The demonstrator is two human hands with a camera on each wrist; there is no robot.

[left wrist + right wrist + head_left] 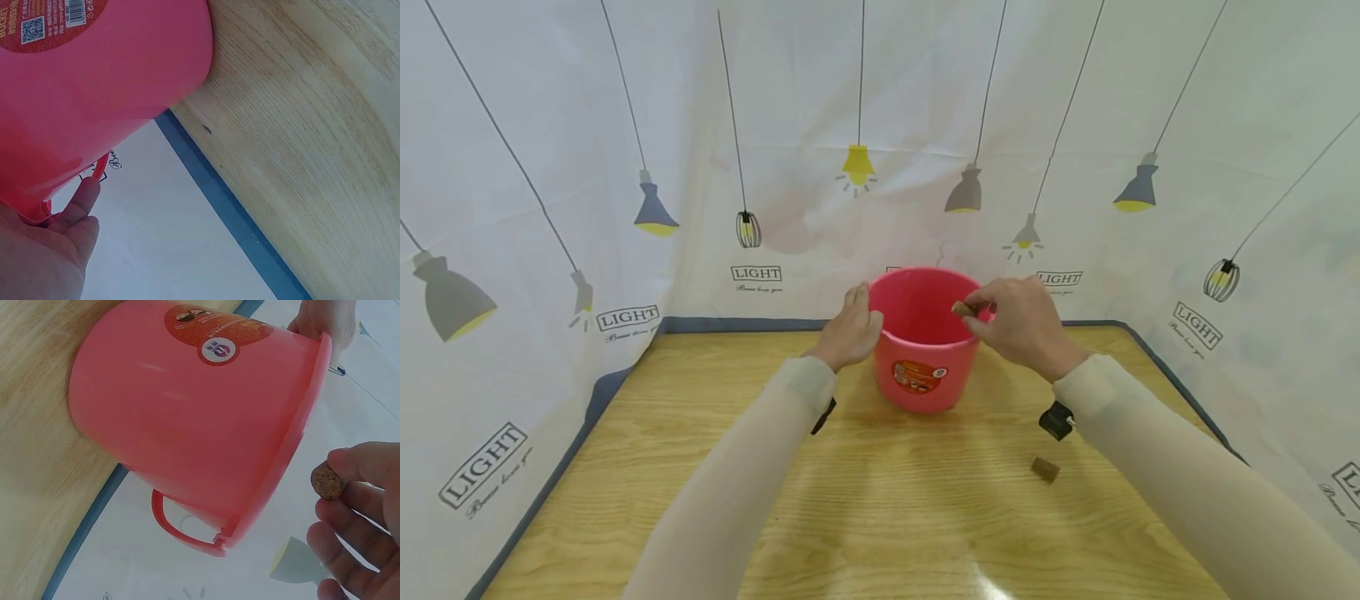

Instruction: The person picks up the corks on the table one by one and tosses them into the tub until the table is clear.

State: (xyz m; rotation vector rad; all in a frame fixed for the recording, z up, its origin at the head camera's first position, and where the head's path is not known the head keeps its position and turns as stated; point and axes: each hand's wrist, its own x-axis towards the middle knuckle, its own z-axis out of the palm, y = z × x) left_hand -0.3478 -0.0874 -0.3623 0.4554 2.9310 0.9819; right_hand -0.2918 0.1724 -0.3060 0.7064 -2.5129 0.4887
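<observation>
A pink bucket [925,379] with a round orange label stands upright on the wooden table. My left hand [850,329] grips its rim at the left side, and in the left wrist view the fingers of that hand [47,250] lie by a side handle [100,167]. Between thumb and fingertips, my right hand [1022,321] pinches a small brown cork [327,481] at the bucket's right rim. A second cork [1046,469] lies on the table, nearer to me and to the right. The bucket's bottom inside is hidden.
The wooden table [730,500] has a dark blue border [737,324] along its back. Behind it hangs a white cloth [805,100] printed with lamps, and more of it flanks both sides. A second handle [164,519] sticks out from the bucket's right side.
</observation>
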